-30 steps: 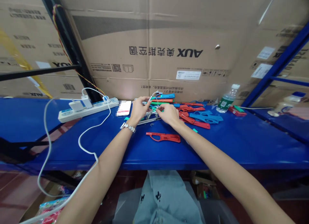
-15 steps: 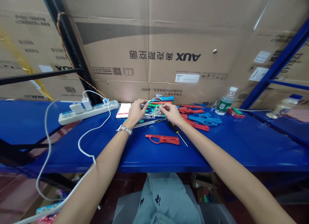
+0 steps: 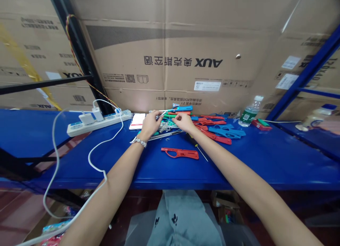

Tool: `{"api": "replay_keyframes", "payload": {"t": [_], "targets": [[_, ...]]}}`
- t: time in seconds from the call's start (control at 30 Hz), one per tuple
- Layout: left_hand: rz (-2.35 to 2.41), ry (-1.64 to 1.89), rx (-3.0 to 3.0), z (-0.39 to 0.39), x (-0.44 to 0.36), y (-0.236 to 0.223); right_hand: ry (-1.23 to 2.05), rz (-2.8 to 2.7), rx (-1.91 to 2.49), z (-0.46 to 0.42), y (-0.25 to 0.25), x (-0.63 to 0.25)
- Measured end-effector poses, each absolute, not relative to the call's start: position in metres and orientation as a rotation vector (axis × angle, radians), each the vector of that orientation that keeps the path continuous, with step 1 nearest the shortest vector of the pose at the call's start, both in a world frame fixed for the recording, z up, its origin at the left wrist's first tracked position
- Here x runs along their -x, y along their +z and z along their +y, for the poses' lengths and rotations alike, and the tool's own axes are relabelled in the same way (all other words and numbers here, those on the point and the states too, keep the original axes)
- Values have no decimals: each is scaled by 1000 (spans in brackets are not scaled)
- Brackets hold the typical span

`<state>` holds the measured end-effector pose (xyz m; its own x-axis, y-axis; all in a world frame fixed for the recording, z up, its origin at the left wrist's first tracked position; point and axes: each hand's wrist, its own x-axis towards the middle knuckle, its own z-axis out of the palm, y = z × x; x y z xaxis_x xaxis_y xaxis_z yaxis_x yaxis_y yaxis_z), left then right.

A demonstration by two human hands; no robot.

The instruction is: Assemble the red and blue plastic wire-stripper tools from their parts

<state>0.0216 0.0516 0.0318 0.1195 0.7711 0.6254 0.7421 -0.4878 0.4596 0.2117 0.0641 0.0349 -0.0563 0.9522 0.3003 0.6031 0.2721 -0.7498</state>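
- Hands: two, one person's, side by side over the worktop; the left hand wears a silvery bracelet at the wrist.
- Left fingers: closed around a slim rod, tip toward 2 o'clock.
- Right hand: fingers bent together by the small parts; I cannot tell whether they grip one.
- Rod: one in the left hand, pale, thin, above the small parts; finer detail is too small to read.
- Small parts: clear and silvery, heaped between the hands, too jumbled to count.
- Red shell: one lying singly, at 5 o'clock from the hands, flat, with a looped opening.
- Screwdriver: one, at 4 o'clock, black and yellow handle.
- Blue shells: several, overlapping, at 3 o'clock, among more red ones.
- Bottles: two; the green-labelled bottle stands upright, white-capped, at 3 o'clock, beyond the shells.
- Power strip: one, at 9 o'clock, carrying three white plugs.
- Carton: below the worktop, at 5 o'clock, with small coloured things inside.
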Motion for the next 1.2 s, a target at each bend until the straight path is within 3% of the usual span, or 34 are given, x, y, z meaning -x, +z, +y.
{"api": "replay_keyframes", "payload": {"t": [0.3,0.53,0.67,0.93,1.2], "targets": [[1327,1501,-2163,47,-24,33,228,-1826,1651,39,33,-181],[1205,1537,-2216,35,-25,44,365,-1727,1267,35,40,-198],[1212,1348,-2383,16,-19,51,701,-1711,1106,10,41,-224],[1192,946,-2597,-7,-18,47,356,-1905,1211,-29,35,-255],[1157,879,-2456,-15,-16,34,453,-1952,1152,-32,24,-260]]}}
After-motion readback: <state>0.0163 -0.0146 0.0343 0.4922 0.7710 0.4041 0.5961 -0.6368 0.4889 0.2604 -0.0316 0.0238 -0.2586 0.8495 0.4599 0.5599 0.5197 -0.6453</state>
